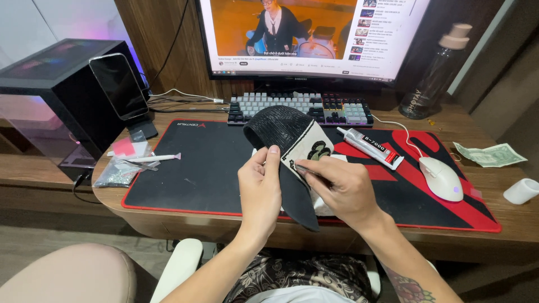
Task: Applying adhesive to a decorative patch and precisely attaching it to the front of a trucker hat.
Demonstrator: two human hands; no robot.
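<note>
The left hand (259, 188) is closed on a black cap (286, 147), with the thumb pressing on the front panel near the white patch (310, 153). The right hand (343, 188) is closed too; its fingers pinch a thin dark tool (307, 168), and the tip of the tool touches the lower part of the patch. The cap is held up over the front middle of the surface (505, 219), above a black and red desk mat (208, 168), and its brim points down toward the person.

Just behind the right hand, a tube of glue (370, 147) lies on the red part of the mat. A white mouse (442, 178) is near the right edge of the mat. Farther right, a banknote (489, 154) lies on the bare wood, and a small white cylinder (521, 191) stands at the right edge.

At the left edge of the mat there are a white pen-like stick (151, 158) and small clear bags (120, 165). Behind them a phone (119, 85) leans on a stand beside a black computer case (53, 90). At the back edge are a keyboard (300, 108), a monitor (311, 35) and a dark bottle (435, 76).
</note>
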